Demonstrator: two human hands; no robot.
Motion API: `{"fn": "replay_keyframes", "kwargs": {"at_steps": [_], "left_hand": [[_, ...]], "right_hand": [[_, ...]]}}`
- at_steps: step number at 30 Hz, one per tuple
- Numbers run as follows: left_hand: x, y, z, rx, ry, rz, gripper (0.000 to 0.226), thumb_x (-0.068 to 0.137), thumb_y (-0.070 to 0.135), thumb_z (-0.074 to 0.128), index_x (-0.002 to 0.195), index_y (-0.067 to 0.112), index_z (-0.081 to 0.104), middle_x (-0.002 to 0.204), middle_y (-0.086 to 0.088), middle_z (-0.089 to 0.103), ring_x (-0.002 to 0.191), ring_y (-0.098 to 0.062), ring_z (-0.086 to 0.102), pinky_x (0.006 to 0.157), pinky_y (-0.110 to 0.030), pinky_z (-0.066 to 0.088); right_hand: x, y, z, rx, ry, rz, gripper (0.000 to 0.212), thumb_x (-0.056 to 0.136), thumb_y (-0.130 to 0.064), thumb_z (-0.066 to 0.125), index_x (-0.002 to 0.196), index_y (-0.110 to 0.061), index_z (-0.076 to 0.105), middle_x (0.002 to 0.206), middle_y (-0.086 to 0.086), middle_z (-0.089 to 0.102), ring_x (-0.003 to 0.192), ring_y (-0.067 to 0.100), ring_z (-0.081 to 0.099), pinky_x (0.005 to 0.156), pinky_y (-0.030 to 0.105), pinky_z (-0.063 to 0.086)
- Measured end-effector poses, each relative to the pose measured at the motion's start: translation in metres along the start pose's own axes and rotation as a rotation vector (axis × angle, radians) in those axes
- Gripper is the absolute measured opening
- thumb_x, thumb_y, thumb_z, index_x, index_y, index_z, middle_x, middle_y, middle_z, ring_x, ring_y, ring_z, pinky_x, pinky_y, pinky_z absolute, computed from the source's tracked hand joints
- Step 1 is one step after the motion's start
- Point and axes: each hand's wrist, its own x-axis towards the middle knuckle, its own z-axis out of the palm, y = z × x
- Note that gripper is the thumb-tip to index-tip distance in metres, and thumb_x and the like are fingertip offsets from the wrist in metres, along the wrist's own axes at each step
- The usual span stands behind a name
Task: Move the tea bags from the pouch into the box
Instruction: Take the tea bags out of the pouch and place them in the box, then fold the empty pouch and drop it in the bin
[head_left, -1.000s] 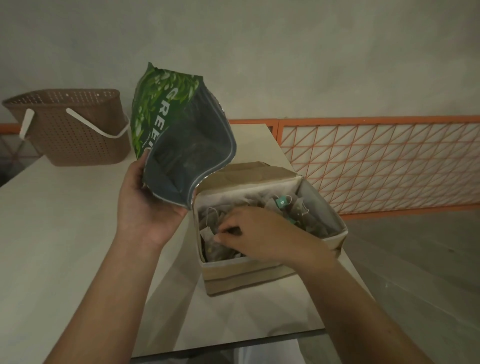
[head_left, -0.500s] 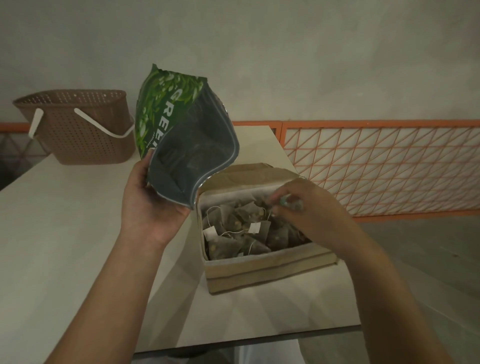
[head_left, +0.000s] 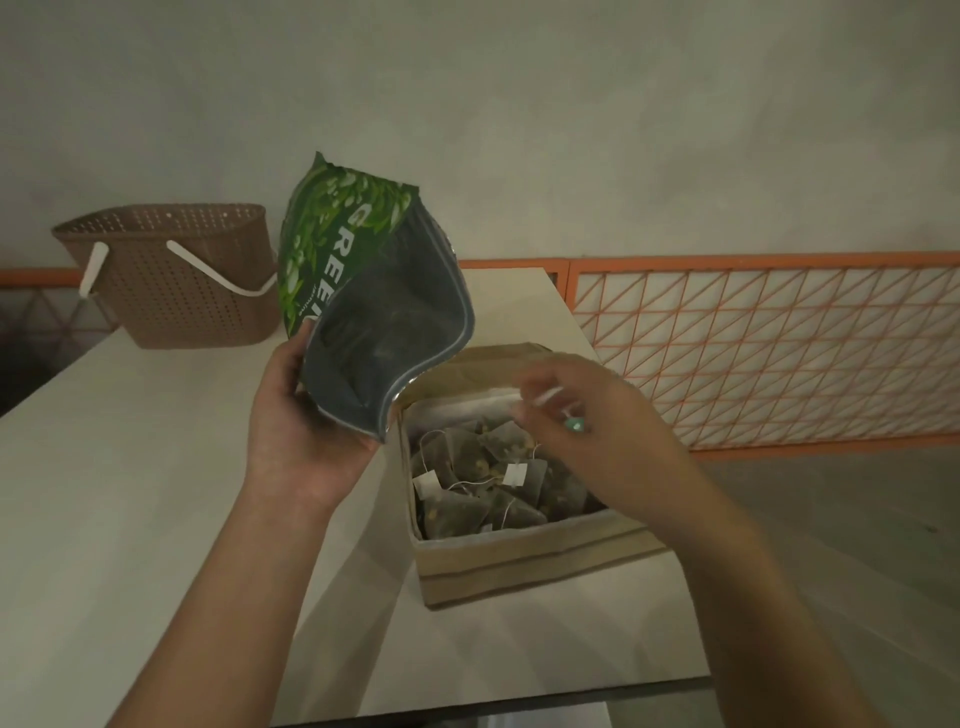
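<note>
My left hand (head_left: 306, 431) holds the green tea pouch (head_left: 363, 291) tilted, its open mouth facing me just left of the box. The brown cardboard box (head_left: 519, 561) stands open on the table, with several pyramid tea bags (head_left: 483, 478) with strings and white tags lying inside. My right hand (head_left: 597, 431) hovers over the box's back right part, blurred, fingers loosely curled. A small teal tag (head_left: 574, 425) and a white streak show at its fingertips; whether they are gripped is unclear. Dark shapes show inside the pouch.
A brown perforated basket (head_left: 176, 280) with a white handle stands at the table's back left. An orange lattice railing (head_left: 769, 353) runs behind and to the right. The white table (head_left: 130, 493) ends at a near edge just below the box.
My right hand has left the tea bags at the box's front left, crossed to the back right and risen slightly toward the pouch mouth. The pouch and my left hand have barely moved.
</note>
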Motion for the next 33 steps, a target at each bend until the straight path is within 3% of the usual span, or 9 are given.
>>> {"fn": "replay_keyframes", "kwargs": {"at_steps": [5, 8, 12, 16, 20, 24, 26, 29, 33], "left_hand": [[-0.005, 0.001, 0.002, 0.063, 0.077, 0.033, 0.042, 0.096, 0.037, 0.052, 0.073, 0.020, 0.083, 0.098, -0.003, 0.078, 0.083, -0.018, 0.076, 0.065, -0.025, 0.059], [-0.006, 0.004, -0.003, 0.090, 0.126, 0.033, 0.043, 0.096, 0.035, 0.054, 0.067, 0.019, 0.082, 0.088, -0.004, 0.078, 0.072, -0.018, 0.075, 0.057, -0.024, 0.058], [-0.001, 0.015, -0.020, 0.090, 0.198, 0.051, 0.038, 0.096, 0.037, 0.059, 0.073, 0.020, 0.083, 0.094, -0.001, 0.078, 0.074, -0.015, 0.074, 0.056, -0.023, 0.058], [0.005, 0.030, -0.043, 0.135, 0.311, 0.074, 0.035, 0.099, 0.042, 0.052, 0.086, 0.021, 0.077, 0.087, 0.002, 0.074, 0.068, -0.010, 0.069, 0.057, -0.019, 0.054], [0.005, 0.050, -0.064, 0.104, 0.414, 0.122, 0.033, 0.102, 0.033, 0.047, 0.094, 0.021, 0.076, 0.096, 0.002, 0.068, 0.086, -0.012, 0.056, 0.076, -0.023, 0.047], [0.001, 0.066, -0.071, 0.212, 0.390, 0.182, 0.040, 0.085, 0.003, 0.043, 0.108, 0.020, 0.073, 0.119, 0.004, 0.068, 0.099, -0.012, 0.060, 0.081, -0.023, 0.047], [-0.002, 0.072, -0.068, 0.341, 0.398, 0.243, 0.047, 0.088, -0.006, 0.041, 0.116, 0.020, 0.067, 0.115, 0.005, 0.070, 0.103, -0.010, 0.063, 0.085, -0.024, 0.047], [-0.008, 0.081, -0.061, 0.588, 0.417, 0.371, 0.024, 0.099, 0.010, 0.057, 0.112, 0.025, 0.070, 0.092, 0.013, 0.075, 0.096, -0.005, 0.067, 0.091, -0.025, 0.048], [-0.011, 0.096, -0.060, 0.710, 0.447, 0.551, 0.007, 0.099, 0.024, 0.061, 0.100, 0.025, 0.069, 0.090, 0.011, 0.072, 0.067, 0.008, 0.068, 0.059, -0.009, 0.051]], "right_hand": [[0.029, -0.041, 0.000, 0.261, 0.187, -0.187, 0.056, 0.095, -0.042, 0.055, 0.144, -0.047, 0.029, 0.126, -0.013, 0.049, 0.105, 0.001, 0.055, 0.080, 0.020, 0.054], [0.056, -0.052, 0.009, 0.172, 0.257, -0.296, 0.043, 0.098, -0.038, 0.051, 0.141, -0.039, 0.041, 0.119, -0.010, 0.055, 0.099, 0.001, 0.055, 0.077, 0.018, 0.051], [0.088, -0.044, 0.027, 0.087, 0.326, -0.392, 0.016, 0.096, -0.019, 0.057, 0.107, -0.015, 0.069, 0.097, -0.007, 0.067, 0.083, 0.004, 0.057, 0.068, 0.010, 0.041], [0.108, -0.043, 0.037, 0.010, 0.310, -0.391, 0.017, 0.097, -0.017, 0.055, 0.105, -0.013, 0.070, 0.097, -0.003, 0.070, 0.088, 0.008, 0.057, 0.071, 0.006, 0.038], [0.128, -0.046, 0.032, 0.163, 0.315, -0.293, 0.014, 0.096, -0.012, 0.057, 0.100, -0.013, 0.071, 0.087, -0.009, 0.065, 0.077, -0.010, 0.056, 0.068, 0.002, 0.038], [0.150, -0.048, 0.028, 0.335, 0.239, -0.093, 0.020, 0.097, -0.009, 0.053, 0.098, -0.016, 0.071, 0.086, -0.008, 0.066, 0.080, 0.003, 0.061, 0.075, 0.023, 0.054], [0.156, -0.052, 0.027, 0.451, 0.146, -0.047, 0.026, 0.095, 0.001, 0.050, 0.100, -0.014, 0.071, 0.086, -0.003, 0.068, 0.080, 0.007, 0.062, 0.075, 0.026, 0.056], [0.164, -0.060, 0.030, 0.373, 0.120, -0.125, 0.018, 0.084, -0.001, 0.069, 0.098, -0.013, 0.070, 0.084, -0.002, 0.067, 0.072, 0.000, 0.060, 0.068, 0.010, 0.049], [0.178, -0.076, 0.035, 0.384, 0.186, -0.142, 0.009, 0.083, -0.020, 0.075, 0.081, -0.024, 0.068, 0.090, 0.001, 0.065, 0.079, 0.013, 0.061, 0.069, 0.022, 0.051]]}}
